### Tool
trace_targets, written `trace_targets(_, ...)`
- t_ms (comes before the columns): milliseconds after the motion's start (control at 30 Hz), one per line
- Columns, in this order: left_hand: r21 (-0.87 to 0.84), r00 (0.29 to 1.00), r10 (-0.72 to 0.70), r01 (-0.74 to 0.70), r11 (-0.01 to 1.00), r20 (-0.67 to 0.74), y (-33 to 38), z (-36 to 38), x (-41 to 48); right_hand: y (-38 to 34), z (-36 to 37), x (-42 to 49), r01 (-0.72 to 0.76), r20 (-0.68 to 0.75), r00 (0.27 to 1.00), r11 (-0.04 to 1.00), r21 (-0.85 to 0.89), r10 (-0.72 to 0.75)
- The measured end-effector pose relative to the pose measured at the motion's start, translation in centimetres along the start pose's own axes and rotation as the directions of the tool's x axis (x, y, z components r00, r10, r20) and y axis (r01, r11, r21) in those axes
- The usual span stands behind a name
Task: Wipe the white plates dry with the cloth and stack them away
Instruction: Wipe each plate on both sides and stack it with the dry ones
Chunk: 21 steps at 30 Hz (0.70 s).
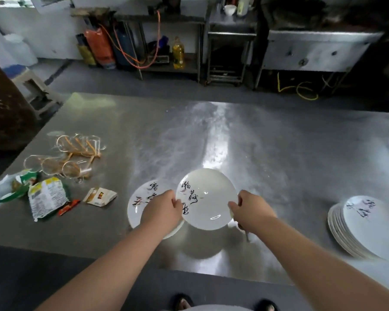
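Spreading out beneath and beyond both hands, the steel bench (pixel 279 153) carries everything. Well out to the right of the right grip (pixel 250 209), a stack of white plates (pixel 368 232) with black brush lettering lies at the bench's right edge, the plates fanned slightly sideways.

Between the two grips is the held plate (pixel 208 203), white, lettered down its left side and raised above the bench, its shadow showing on the steel below. The left grip (pixel 164 209) pinches its left rim, thumb on the upper face. The right grip curls round its right rim. A pale scrap shows just under the right grip; whether it is the cloth cannot be told.

Directly beneath the left grip, partly hidden by that hand and overlapped by the held plate, a second lettered plate (pixel 137 212) lies flat on the bench.

Far to the left of the left grip and farther from the person is a tangle of wire rings and wooden sticks (pixel 76 153). Nearer that grip, on the same side, lie a crumpled green-and-white packet (pixel 46 196), a small pale packet (pixel 100 195) and, between the two, a thin red sachet (pixel 68 207).
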<state>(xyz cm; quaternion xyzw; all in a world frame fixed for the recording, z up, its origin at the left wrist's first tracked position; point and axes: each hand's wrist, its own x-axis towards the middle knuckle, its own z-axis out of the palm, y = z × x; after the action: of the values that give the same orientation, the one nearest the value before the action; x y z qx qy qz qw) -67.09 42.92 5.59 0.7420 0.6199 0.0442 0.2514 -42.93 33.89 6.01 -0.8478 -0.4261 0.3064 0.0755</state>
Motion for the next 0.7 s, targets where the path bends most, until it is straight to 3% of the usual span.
trace_targets(367, 0.027, 0.967, 0.183, -0.191, 0.981, 0.18, 10.4, 13.0, -2.1, 16.1, -2.8, -1.0, -0.19, 0.049, 0.979, 0.972, -0.136, 0.198)
trace_targets(700, 0.15, 0.963, 0.217, -0.241, 0.959, 0.161, 11.1, 18.6, -3.2, 20.8, -2.6, 0.6, -0.13, 0.172, 0.971, 0.971, -0.199, 0.165)
